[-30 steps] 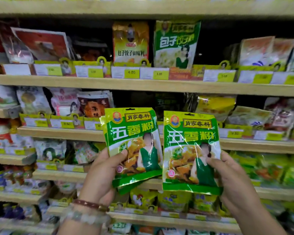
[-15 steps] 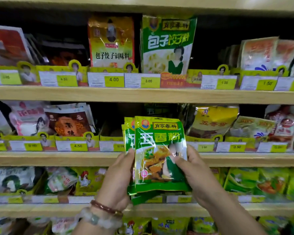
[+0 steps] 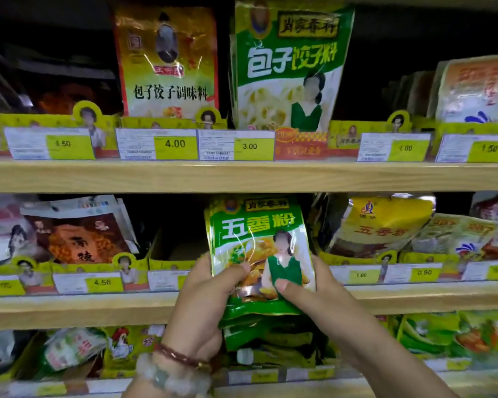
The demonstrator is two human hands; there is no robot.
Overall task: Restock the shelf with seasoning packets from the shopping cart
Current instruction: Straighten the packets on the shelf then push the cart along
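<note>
Head view. Both hands hold one stack of green seasoning packets (image 3: 260,254) upright at picture centre, in front of the middle shelf (image 3: 69,310). Top edge of the stack sits just under the board of the upper shelf (image 3: 98,176); lower ends of further packets fan out beneath the front one, at 6 o'clock from it.

Left hand (image 3: 204,305): grasping the stack from its 8 o'clock side, thumb pressed on the front face, remaining fingers curled behind. Wrist carries a red-brown bead bracelet (image 3: 179,354) and a pale bead bracelet (image 3: 170,379) below it.

Right hand (image 3: 311,294): grasping the stack from its 4 o'clock side, thumb on the front face near the printed green dress, fingers wrapped round the right edge.

Behind the stack, at its 10 o'clock, a dark gap in the shelf row with a cardboard tray (image 3: 170,254). Cannot tell whether the stack touches the shelf.

Surroundings: at 9 o'clock from the stack, a brown packet (image 3: 81,239). At 3 o'clock, a yellow packet (image 3: 385,225). Upper shelf, at 12 o'clock, a large green-and-white packet (image 3: 288,67); at 11 o'clock, a gold packet (image 3: 167,61). Yellow price tags (image 3: 175,144) line the shelf fronts; the legible ones read 4.50, 4.00, 3.00.
</note>
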